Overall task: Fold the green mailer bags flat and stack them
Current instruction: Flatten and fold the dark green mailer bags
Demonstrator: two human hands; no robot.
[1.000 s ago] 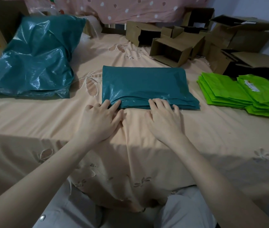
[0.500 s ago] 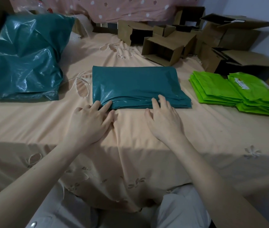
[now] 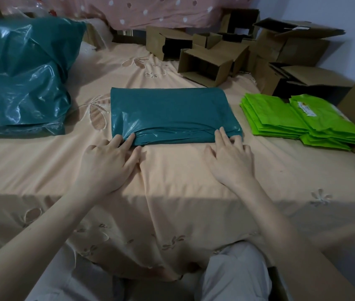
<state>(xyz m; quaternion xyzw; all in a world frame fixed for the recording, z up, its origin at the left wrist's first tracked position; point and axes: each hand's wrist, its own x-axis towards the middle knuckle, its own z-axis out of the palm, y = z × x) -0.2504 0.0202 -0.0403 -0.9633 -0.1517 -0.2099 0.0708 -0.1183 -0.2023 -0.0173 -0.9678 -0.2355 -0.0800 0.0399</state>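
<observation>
Head view: both flat, straight-fingered hands, left hand (image 3: 109, 161) and right hand (image 3: 230, 157), press the folded teal mailer stack (image 3: 172, 114), whose slick layers could slide or spring open on the soft bed (image 3: 172, 177).

Both bare forearms reach in from lower corners of frame toward centre. Left hand (image 3: 109, 164) palm down, fingers (image 3: 128, 141) straight and slightly spread, tips pointing up-right. Right hand (image 3: 232, 158) palm down right of centre, fingers straight, spread, tips pointing up. Hands well apart. Knees at bottom centre.

Folded stack (image 3: 172, 114) between 2 piles (image 3: 20, 83) (image 3: 298, 120)
</observation>
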